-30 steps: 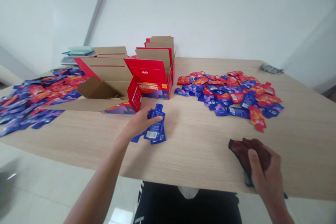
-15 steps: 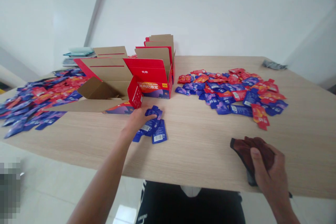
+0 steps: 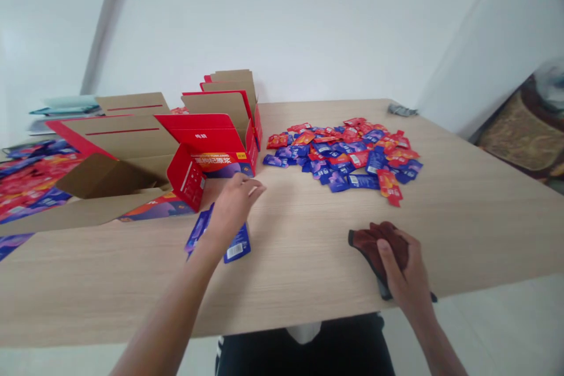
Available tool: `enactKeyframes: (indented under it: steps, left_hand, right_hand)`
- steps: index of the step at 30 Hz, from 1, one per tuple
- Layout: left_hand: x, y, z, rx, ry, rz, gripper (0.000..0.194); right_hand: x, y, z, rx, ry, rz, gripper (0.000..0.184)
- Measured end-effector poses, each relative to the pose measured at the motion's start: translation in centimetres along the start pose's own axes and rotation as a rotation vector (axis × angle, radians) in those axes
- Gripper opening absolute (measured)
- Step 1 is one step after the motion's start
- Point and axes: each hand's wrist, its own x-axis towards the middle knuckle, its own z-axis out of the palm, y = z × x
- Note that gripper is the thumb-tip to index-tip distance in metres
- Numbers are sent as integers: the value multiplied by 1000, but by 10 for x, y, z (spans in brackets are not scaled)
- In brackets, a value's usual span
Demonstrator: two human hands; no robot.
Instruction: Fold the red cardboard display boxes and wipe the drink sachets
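My left hand (image 3: 233,202) is raised over a few blue sachets (image 3: 238,245) on the table, its fingers stretched toward the right, a little apart, with nothing seen in them. The hand and forearm partly hide those sachets. Just left of them stands an open cardboard box (image 3: 187,179), red with a blue and orange print, its flaps up. My right hand (image 3: 408,273) is closed on a bunched dark brown cloth (image 3: 374,245) with a black edge, near the front edge of the table. A dark item shows under the cloth; its kind is unclear.
A mixed heap of red and blue sachets (image 3: 341,150) lies right of centre, another (image 3: 30,182) at far left. Several open red boxes (image 3: 240,147) stand in a row toward the wall. A grey crumpled item (image 3: 402,110) lies at the table's back right corner.
My left hand has come off the blue sachets and moved to the right of the box, fingers now empty. The view has turned right. My right hand stays on the cloth.
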Motion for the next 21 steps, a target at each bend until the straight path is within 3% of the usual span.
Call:
enactKeyframes:
  steps: [3,6,9,12,16,21]
  left_hand:
    - [31,55,34,-42,-92,196,33]
    - [58,95,84,-36,-137,321,28]
    - [79,115,130,-23,-124,363,45]
    - [89,119,161,-9,-102,322,54]
    - [84,113,177,-1,-115,292,58]
    - [64,106,163,-9,-140,318,53]
  right_hand:
    - [0,4,1,37,-16,-18,55]
    - [0,9,3,35,-16,-10,54]
    - [0,12,5,20,5,3,54]
    - [0,12,6,19,-4,1,53]
    - [0,9,5,13,-14,23,51]
    - [0,8,2,17,-5,21,51]
